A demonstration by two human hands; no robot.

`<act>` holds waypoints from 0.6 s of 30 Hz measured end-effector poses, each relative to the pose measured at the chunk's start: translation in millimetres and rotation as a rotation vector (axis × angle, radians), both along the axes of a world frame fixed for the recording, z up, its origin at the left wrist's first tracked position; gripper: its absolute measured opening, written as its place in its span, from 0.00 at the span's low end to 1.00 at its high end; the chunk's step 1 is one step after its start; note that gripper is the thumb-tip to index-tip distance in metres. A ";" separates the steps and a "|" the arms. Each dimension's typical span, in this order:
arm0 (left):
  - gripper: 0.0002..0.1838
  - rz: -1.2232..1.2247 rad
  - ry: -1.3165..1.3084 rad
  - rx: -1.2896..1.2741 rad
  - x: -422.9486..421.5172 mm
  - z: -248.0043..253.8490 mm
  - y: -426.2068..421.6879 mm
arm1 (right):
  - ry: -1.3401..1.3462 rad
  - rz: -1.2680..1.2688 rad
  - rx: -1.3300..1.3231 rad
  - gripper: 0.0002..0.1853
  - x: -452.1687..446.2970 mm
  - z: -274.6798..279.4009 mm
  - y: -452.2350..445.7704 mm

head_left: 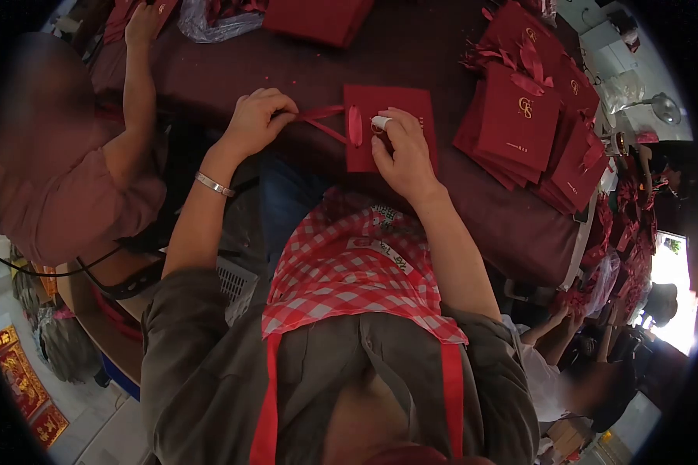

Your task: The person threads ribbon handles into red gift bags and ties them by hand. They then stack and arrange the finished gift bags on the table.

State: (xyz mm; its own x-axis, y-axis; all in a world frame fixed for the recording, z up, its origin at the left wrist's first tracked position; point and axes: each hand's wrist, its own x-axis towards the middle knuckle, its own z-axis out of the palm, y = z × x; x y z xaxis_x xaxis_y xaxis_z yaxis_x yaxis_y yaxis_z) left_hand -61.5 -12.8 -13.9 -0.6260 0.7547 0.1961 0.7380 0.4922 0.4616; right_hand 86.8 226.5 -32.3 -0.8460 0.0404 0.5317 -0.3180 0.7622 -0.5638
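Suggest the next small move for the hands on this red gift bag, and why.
Probably a light leftward tug by the left hand on the ribbon: it holds two strands stretched off the gift bag, while the right hand rests on the bag and should brace it.

Red bag (pixel 399 163) | gold print, ribbon (pixel 354 124) looped | flat on dark-red tabletop (pixel 302 178)

The apron (pixel 364 263) is red-and-white checked, the bags (pixel 520 112) deep red with gold lettering (pixel 526 107).
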 end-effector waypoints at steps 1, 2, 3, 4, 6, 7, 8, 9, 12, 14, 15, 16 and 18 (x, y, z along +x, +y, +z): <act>0.04 -0.022 0.011 0.042 1.0 0.9 1.6 | -0.043 0.019 0.022 0.17 2.1 0.8 -0.1; 0.04 -0.037 0.027 0.086 1.3 2.5 3.0 | -0.081 0.044 0.046 0.19 2.4 2.7 0.2; 0.04 -0.021 0.046 0.089 1.4 2.5 3.2 | -0.063 0.060 0.050 0.19 3.7 6.2 -0.1; 0.04 -0.016 0.012 0.098 1.6 0.2 2.8 | -0.106 0.063 0.158 0.22 8.8 10.3 -1.0; 0.04 0.004 -0.040 0.061 -1.1 -1.6 0.7 | -0.228 0.095 0.303 0.28 20.5 17.2 0.7; 0.04 0.028 -0.024 0.069 -1.5 0.0 -0.4 | -0.209 0.117 0.313 0.28 27.2 18.2 1.0; 0.04 0.004 -0.055 0.074 -1.3 0.8 -0.9 | -0.214 0.084 0.366 0.27 34.6 18.0 1.8; 0.05 -0.022 -0.088 0.083 -1.0 1.9 -1.6 | -0.221 0.049 0.421 0.26 40.4 17.3 2.9; 0.05 -0.084 -0.224 0.007 1.5 17.5 -5.7 | -0.195 0.036 0.523 0.22 49.3 17.1 6.4; 0.04 -0.144 -0.375 0.023 4.5 33.4 -9.7 | -0.125 0.037 0.498 0.17 52.6 34.2 11.3; 0.04 -0.214 -0.532 0.025 7.1 43.1 -12.1 | -0.012 0.022 0.474 0.16 53.9 52.2 14.5; 0.04 -0.211 -0.527 0.030 11.0 56.2 -15.0 | 0.097 0.006 0.446 0.14 54.9 70.7 17.6; 0.05 -0.404 -0.705 0.288 21.4 77.2 -19.9 | 0.293 -0.029 0.312 0.12 56.6 107.6 24.6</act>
State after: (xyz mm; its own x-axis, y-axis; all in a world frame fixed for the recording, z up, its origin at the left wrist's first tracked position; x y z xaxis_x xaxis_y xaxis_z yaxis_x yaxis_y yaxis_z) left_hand -40.1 -32.7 63.3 -0.3679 0.9263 0.0807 0.3255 0.0470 0.9444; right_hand 143.4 251.1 75.3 -0.6585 -0.1388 0.7397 -0.4059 0.8931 -0.1938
